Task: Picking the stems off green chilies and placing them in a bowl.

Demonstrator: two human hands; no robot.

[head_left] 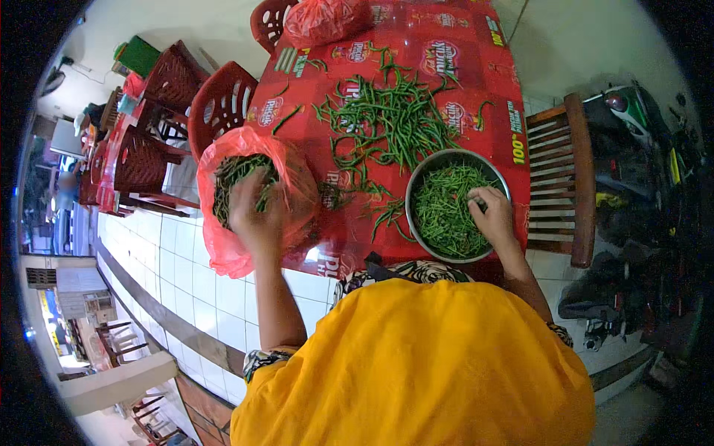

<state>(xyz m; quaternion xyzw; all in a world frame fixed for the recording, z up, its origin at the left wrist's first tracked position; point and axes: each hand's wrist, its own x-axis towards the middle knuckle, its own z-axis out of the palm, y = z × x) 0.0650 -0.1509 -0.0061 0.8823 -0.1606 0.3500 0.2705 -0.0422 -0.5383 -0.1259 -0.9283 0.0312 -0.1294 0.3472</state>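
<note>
My left hand [251, 209], blurred, is over the mouth of a translucent red plastic bag [298, 192] on the table's left edge. Dark green and brownish plant pieces [226, 178] fill the bag; I cannot tell whether that hand holds any. At the right, my right hand [493, 212] rests over the rim side of a round metal bowl [409, 209], thumb and fingers curled close together. Thin green chillies [446, 223] fill much of this bowl. Whether something is pinched there is not visible. Beyond the bowl spreads a loose pile of long green chillies [401, 120].
A red printed cloth [479, 50] covers the table. Another tied red bag [323, 22] sits at the far end. A wooden slatted chair [580, 184] stands close on the right, a red plastic chair [220, 106] on the left. A motorcycle [630, 122] is farther right.
</note>
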